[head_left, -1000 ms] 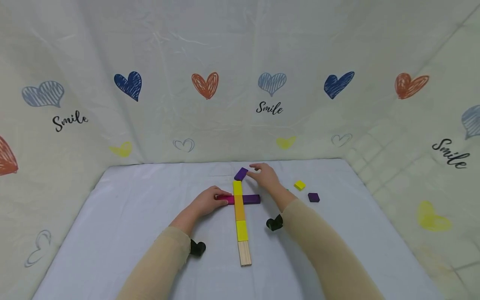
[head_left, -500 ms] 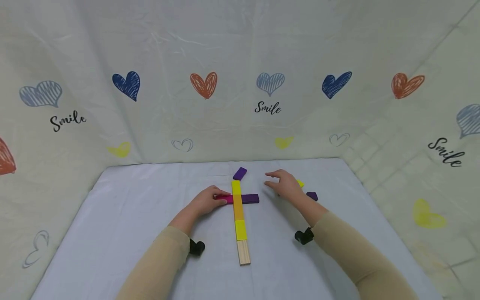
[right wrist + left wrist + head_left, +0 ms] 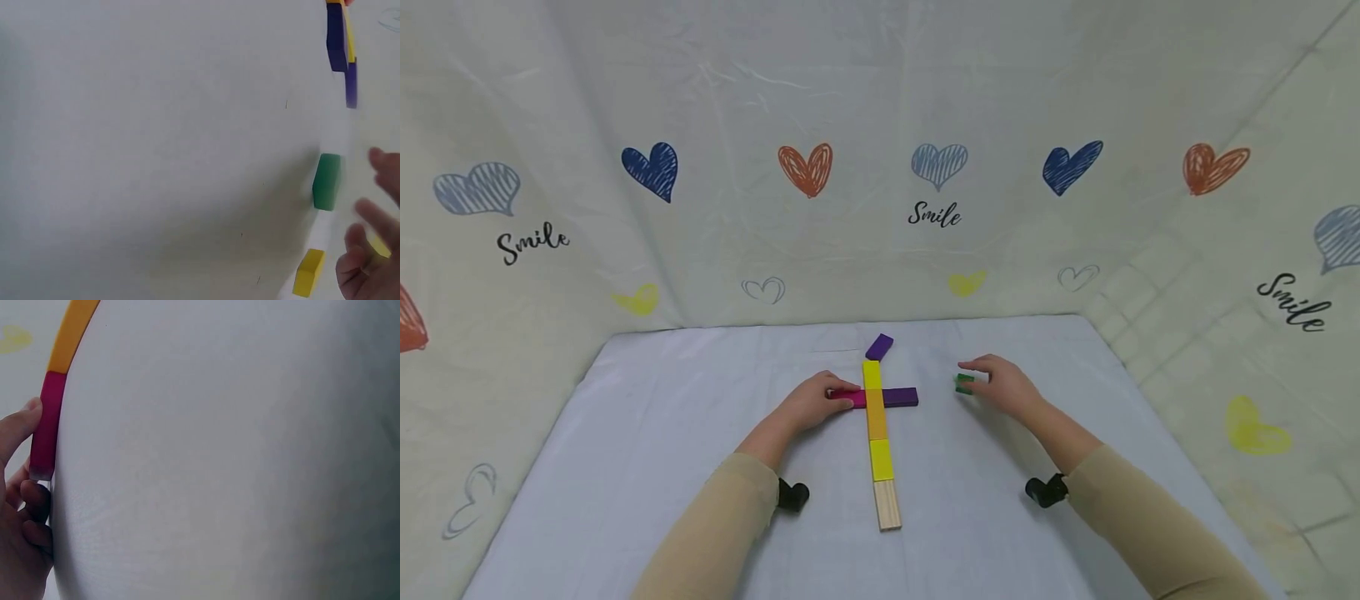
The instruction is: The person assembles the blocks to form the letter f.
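Note:
My left hand [image 3: 808, 404] pinches a magenta block [image 3: 850, 399] between thumb and fingers. In the left wrist view that magenta block [image 3: 49, 425] butts against an orange block [image 3: 75, 334]. A straight column runs through the middle: a yellow block [image 3: 872, 375], the orange block [image 3: 876, 417], another yellow block [image 3: 882, 460] and a plain wood block [image 3: 887, 506]. Opposite the magenta one lies a dark purple block [image 3: 900, 397]. A tilted purple block [image 3: 879, 347] sits at the column's far end. My right hand [image 3: 1006, 386] hovers by a green block [image 3: 964, 384], fingers and thumb spread around it without a visible grip.
In the right wrist view a yellow block [image 3: 309, 273] lies beside the right hand, with the green block [image 3: 327, 181] farther up. The white-covered table [image 3: 625, 450] ends at a backdrop [image 3: 865, 250] printed with hearts.
My right hand has left the tilted purple block and moved right to the green block, now covering the loose yellow and purple blocks. The left hand has stayed on the magenta block.

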